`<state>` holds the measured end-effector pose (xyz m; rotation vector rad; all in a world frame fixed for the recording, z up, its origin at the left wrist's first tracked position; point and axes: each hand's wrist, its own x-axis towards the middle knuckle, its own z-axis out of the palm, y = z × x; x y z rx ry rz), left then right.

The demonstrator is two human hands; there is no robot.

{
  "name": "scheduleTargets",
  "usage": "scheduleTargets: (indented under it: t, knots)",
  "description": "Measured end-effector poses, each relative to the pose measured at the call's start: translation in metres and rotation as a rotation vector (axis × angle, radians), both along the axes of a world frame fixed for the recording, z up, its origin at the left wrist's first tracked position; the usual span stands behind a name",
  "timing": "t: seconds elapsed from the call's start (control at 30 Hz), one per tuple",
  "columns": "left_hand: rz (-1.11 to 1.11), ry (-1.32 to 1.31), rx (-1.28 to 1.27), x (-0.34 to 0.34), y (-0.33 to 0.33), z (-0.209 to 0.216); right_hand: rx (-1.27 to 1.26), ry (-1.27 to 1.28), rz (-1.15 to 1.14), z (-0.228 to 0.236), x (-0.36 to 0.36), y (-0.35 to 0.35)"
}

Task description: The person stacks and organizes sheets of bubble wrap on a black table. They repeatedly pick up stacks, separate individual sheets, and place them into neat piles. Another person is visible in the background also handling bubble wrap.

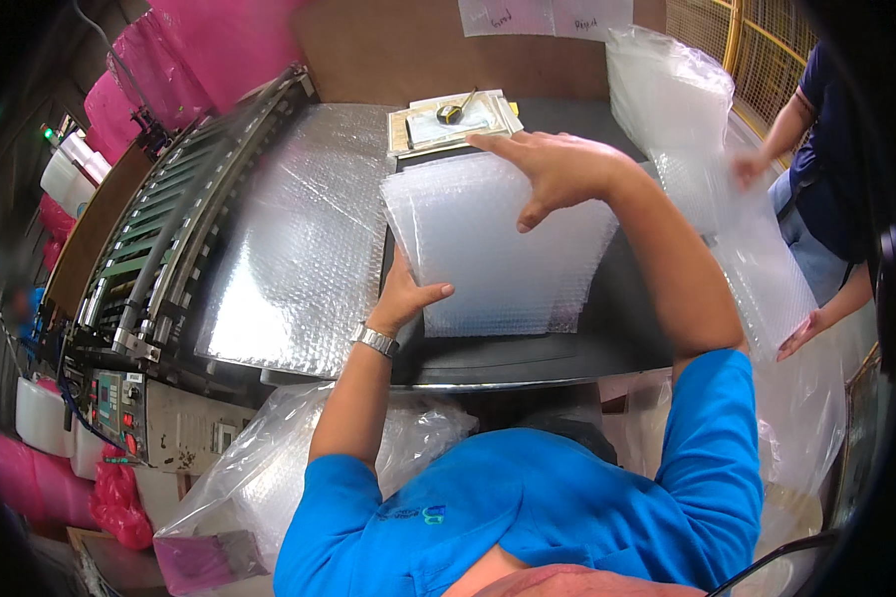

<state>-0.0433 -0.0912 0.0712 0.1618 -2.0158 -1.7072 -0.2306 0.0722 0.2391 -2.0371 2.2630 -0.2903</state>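
Observation:
A stack of clear bubble wrap sheets (508,254) lies over the dark tabletop in front of me, its edges slightly fanned. At the stack's left edge is my left hand (405,297), wearing a metal-band watch (376,339). Its thumb lies over the front of the sheets and its fingers go partly out of sight behind the edge. My right hand (567,171) reaches across the stack's far right part, fingers stretched and thumb spread away from them. Nothing shows gripped in it.
A large bubble wrap sheet (299,239) covers the table's left, beside a roller machine (164,214) with a control box (119,408). Behind the stack, a tape measure (450,114) rests on papers. At right, another person's hand (804,333) touches bubble wrap (757,269).

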Motion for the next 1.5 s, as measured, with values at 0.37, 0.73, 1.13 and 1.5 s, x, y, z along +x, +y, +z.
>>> scheduleTargets:
  t: [0.37, 0.73, 1.13, 1.5]
  knots:
    - [0.101, 0.058, -0.1, -0.01, -0.002, -0.015, 0.072, -0.076, 0.061, 0.008, 0.011, 0.011]
    - [0.076, 0.209, -0.063, -0.014, 0.031, -0.021, -0.37, 0.292, 0.008, -0.029, 0.046, 0.027]
    - [0.323, 0.252, -0.091, 0.005, 0.043, -0.013, -0.698, 0.271, -0.097, -0.026, 0.031, 0.059]
    - [0.543, 0.228, -0.236, 0.013, 0.024, -0.03, -0.837, -0.387, -0.337, -0.156, -0.037, 0.064]
